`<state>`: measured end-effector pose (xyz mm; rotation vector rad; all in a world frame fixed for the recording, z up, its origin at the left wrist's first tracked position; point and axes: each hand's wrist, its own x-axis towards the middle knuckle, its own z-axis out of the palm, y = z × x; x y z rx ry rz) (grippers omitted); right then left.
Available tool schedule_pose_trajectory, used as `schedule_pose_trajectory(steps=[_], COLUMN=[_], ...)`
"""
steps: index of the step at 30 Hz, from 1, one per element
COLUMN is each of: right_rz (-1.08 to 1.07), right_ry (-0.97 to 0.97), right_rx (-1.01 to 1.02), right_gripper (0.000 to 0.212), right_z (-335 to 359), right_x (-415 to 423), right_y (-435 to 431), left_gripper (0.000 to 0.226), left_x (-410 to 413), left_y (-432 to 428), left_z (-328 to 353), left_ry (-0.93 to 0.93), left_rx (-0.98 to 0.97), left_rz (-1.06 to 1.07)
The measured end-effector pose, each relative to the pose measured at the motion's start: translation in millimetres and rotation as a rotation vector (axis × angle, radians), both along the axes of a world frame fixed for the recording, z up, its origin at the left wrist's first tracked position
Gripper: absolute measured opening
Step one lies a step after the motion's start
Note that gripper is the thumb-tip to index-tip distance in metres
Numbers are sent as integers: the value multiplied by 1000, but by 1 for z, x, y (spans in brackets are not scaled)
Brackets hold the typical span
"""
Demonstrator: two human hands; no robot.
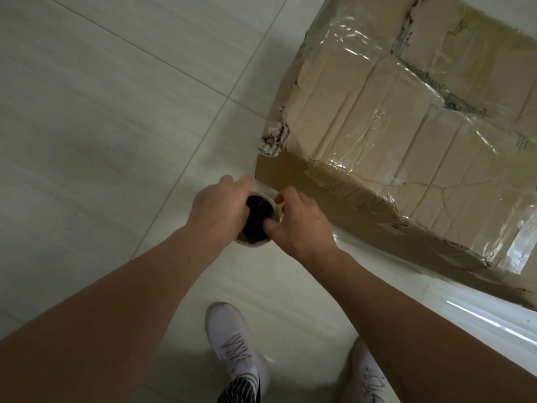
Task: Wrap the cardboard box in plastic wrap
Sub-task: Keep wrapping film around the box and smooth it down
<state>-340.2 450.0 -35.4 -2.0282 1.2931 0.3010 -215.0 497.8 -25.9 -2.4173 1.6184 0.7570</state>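
A large worn cardboard box (406,146) stands on the tiled floor at the right, its top and near side partly covered in clear plastic wrap. A roll of plastic wrap (258,219) stands upright just off the box's near left corner, and I look down its dark hollow core. My left hand (220,205) grips the roll's top rim from the left, fingers inside the core. My right hand (296,222) pinches the rim from the right. A stretched sheet of wrap (465,309) runs from the roll along the box's near side to the lower right.
Pale glossy floor tiles (116,126) spread to the left and behind the roll. My two white sneakers (235,344) stand at the bottom of the view, close to the roll and the sheet of wrap.
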Motion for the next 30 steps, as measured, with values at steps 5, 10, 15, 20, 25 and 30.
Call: schedule_pose_trajectory(steps=[5,10,15,20,25,30], right_rz=[-64,-57,-57,-91,-56,-59], right_ry=[13,4,-16,-5,4,-37], right_rx=[-35,-14,29,128,132,148], right_gripper=[37,28,31,34,25,28], right_z=[-4,-6,-4,3,7,7], right_x=[19,14,4,-12,-17,-12], right_y=[-7,-8,-15,-21,-20,-14], left_gripper=[19,23,27,30,39,29], left_x=[8,4,-6,-19,-27,-18], left_y=[-4,-3,-10,-17,-20,-26], left_z=[-7,-2,9,20,29,21], left_ry=[-8,-49,-48,-106,-131,-113], left_rx=[25,-6,-22,86,112,103], left_rz=[127,47,-185,-263,-328,-403])
